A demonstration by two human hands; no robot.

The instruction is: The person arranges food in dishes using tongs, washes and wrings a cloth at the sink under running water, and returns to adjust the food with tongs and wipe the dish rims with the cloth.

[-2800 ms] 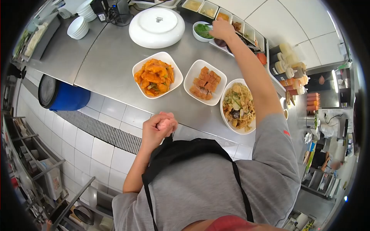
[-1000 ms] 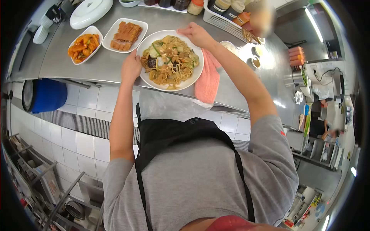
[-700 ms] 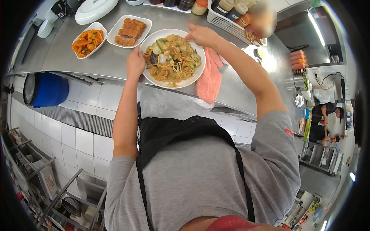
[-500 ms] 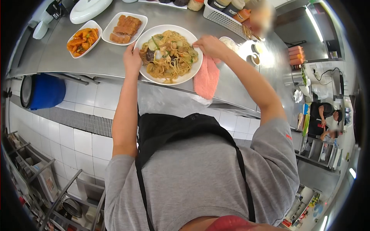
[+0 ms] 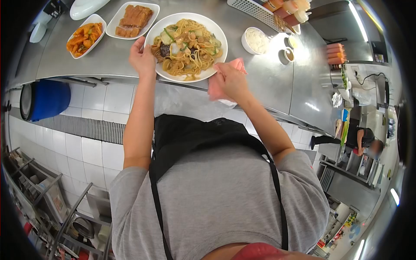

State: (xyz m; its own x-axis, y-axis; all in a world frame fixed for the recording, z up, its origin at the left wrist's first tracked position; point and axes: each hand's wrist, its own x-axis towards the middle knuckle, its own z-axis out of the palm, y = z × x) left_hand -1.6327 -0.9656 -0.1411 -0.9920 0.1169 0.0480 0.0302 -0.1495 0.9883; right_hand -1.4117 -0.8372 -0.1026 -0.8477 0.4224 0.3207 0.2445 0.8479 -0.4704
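A round white plate (image 5: 151, 32) heaped with noodles (image 5: 190, 47), greens and dark mushroom pieces is at the front edge of the steel counter. My left hand (image 5: 143, 58) grips its left rim, thumb and fingers around the edge. At the plate's lower right, my right hand (image 5: 234, 80) is closed on a pink cloth (image 5: 216, 89), bunched against the rim. Part of the cloth hangs past the counter edge. Left of the plate are a white dish of sliced fried cutlet (image 5: 134, 19) and a white dish of orange-red sauced food (image 5: 83, 39).
On the steel counter (image 5: 268, 84), a bowl of rice (image 5: 256, 41) and small sauce cups (image 5: 288, 54) stand to the right. Behind is a white basket (image 5: 255, 15) with bottles. A blue barrel (image 5: 50, 99) stands below left. Another person (image 5: 362, 138) works far right.
My right hand has left the plate's right rim, moved down and taken hold of the pink cloth, bunching it up against the plate. My left hand stays on the plate.
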